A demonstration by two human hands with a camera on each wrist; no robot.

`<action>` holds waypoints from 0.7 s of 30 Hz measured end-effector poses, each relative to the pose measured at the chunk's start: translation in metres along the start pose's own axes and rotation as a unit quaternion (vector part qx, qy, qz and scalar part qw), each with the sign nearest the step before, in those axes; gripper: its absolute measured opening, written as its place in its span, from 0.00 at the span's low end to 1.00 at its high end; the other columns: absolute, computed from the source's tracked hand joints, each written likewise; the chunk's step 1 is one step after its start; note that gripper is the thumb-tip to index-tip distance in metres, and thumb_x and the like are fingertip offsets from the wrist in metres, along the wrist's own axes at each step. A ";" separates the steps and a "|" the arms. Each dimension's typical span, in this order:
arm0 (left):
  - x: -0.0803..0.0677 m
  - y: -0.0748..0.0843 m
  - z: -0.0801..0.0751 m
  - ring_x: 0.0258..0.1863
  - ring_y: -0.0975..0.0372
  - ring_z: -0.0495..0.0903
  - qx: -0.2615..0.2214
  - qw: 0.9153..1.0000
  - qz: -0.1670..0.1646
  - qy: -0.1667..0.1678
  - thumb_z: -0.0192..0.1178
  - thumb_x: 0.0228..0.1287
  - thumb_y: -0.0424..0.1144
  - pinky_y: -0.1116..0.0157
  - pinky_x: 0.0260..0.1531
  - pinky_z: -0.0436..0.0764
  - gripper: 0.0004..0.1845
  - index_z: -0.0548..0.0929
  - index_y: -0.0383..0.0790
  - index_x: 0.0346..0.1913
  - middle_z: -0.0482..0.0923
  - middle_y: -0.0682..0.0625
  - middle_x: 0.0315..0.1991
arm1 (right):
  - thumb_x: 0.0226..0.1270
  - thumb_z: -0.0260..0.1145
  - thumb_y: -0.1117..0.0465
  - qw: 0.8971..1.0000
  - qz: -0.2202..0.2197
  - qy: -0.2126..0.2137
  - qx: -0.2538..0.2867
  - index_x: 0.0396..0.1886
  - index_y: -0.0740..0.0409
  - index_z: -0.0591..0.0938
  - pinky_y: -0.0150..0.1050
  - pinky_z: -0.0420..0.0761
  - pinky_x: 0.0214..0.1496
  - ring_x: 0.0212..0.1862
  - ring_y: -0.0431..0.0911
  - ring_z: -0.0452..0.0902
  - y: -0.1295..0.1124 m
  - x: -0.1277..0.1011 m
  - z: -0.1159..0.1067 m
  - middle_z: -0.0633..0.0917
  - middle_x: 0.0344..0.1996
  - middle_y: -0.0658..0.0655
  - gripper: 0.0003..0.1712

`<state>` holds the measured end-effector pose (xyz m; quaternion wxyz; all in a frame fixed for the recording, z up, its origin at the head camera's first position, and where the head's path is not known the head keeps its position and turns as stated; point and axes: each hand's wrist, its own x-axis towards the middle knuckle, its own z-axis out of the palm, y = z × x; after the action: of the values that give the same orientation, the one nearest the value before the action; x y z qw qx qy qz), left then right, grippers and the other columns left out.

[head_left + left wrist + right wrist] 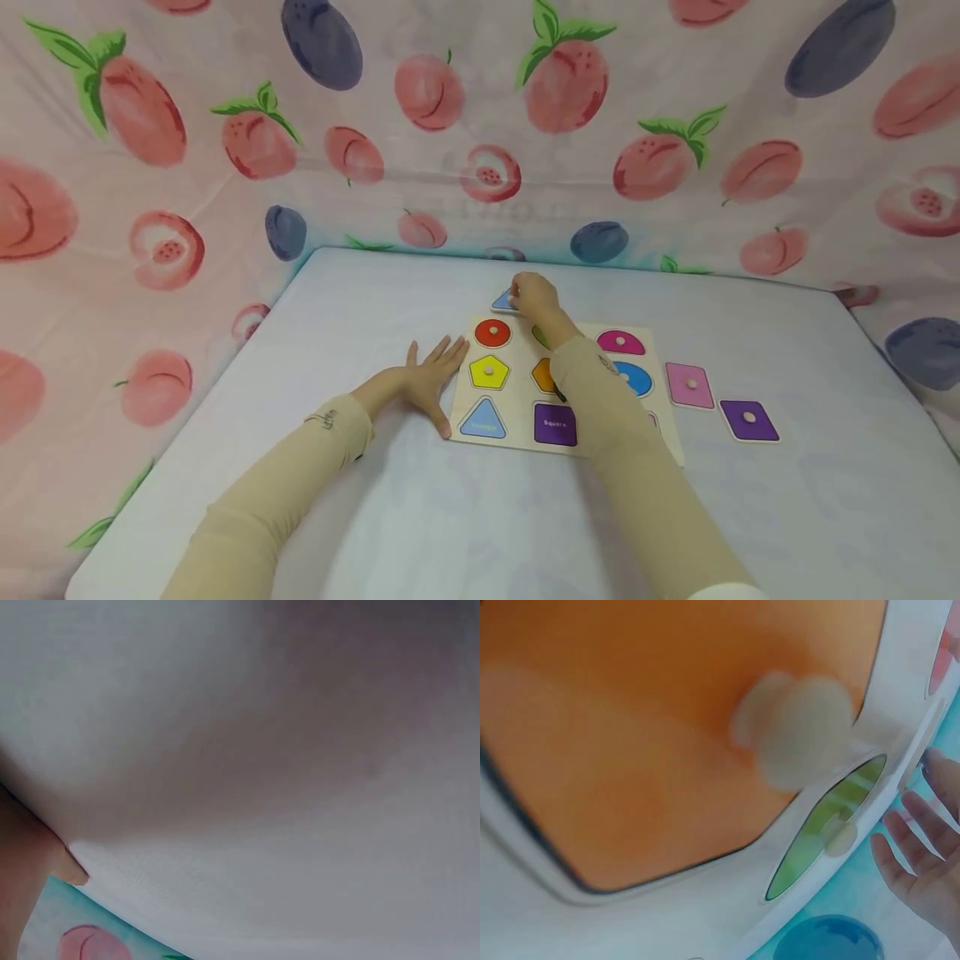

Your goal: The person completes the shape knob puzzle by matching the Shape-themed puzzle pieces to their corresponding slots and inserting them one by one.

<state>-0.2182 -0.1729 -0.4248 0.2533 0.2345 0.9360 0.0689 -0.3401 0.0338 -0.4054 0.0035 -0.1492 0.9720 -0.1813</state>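
Right hand (534,297) pinches a blue triangle piece (503,301) beyond the puzzle board (517,439), while the flat, open left hand (427,381) steadies it; a loose pinch could probably drop the piece.

From the head view we see the right forearm (600,400) cover much of the puzzle board (517,437): the orange piece (542,375) and green piece (538,335) show only slivers. The right hand (534,296) hides most of a blue piece (502,302), so we can't tell the fingers' hold. Right wrist view is blurred; orange piece (667,742) runs off the frame. Left wrist view shows blurred white surface, the left hand (30,862) cut by the edge.
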 end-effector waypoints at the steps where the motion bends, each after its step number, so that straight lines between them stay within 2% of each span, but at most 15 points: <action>1: 0.000 0.000 0.000 0.74 0.53 0.18 0.002 1.000 0.001 0.001 0.74 0.35 0.61 0.36 0.63 0.22 0.75 0.27 0.44 0.74 0.19 0.49 0.75 | 0.66 0.62 0.60 1.000 0.001 -0.002 0.001 0.36 0.63 0.80 0.44 0.77 0.46 0.41 0.51 0.75 0.001 -0.001 -0.001 0.83 0.41 0.60 0.09; 6: -0.001 0.000 -0.002 0.74 0.53 0.18 0.003 1.000 -0.004 -0.005 0.74 0.35 0.61 0.36 0.64 0.22 0.75 0.27 0.44 0.74 0.19 0.49 0.75 | 0.66 0.62 0.60 1.000 -0.003 -0.010 0.014 0.35 0.64 0.80 0.43 0.76 0.47 0.40 0.51 0.73 0.003 -0.004 -0.004 0.82 0.41 0.62 0.09; 11: 0.000 0.001 -0.001 0.73 0.53 0.18 -0.001 1.000 -0.007 -0.004 0.74 0.35 0.60 0.36 0.63 0.22 0.75 0.27 0.44 0.74 0.18 0.49 0.75 | 0.65 0.63 0.63 0.999 -0.009 -0.004 0.044 0.33 0.65 0.78 0.41 0.74 0.43 0.37 0.51 0.71 0.006 -0.010 -0.009 0.82 0.38 0.62 0.08; 21: 0.001 -0.001 0.002 0.74 0.51 0.19 -0.009 1.000 0.005 0.006 0.75 0.34 0.59 0.35 0.63 0.22 0.75 0.28 0.41 0.74 0.20 0.47 0.75 | 0.64 0.61 0.66 0.995 -0.016 0.013 0.093 0.27 0.63 0.74 0.37 0.67 0.34 0.29 0.47 0.65 0.020 -0.023 -0.014 0.72 0.25 0.57 0.07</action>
<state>-0.2182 -0.1733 -0.4270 0.2498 0.2369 0.9355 0.0798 -0.3249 0.0629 -0.4004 0.0013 -0.1616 0.9483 -0.2731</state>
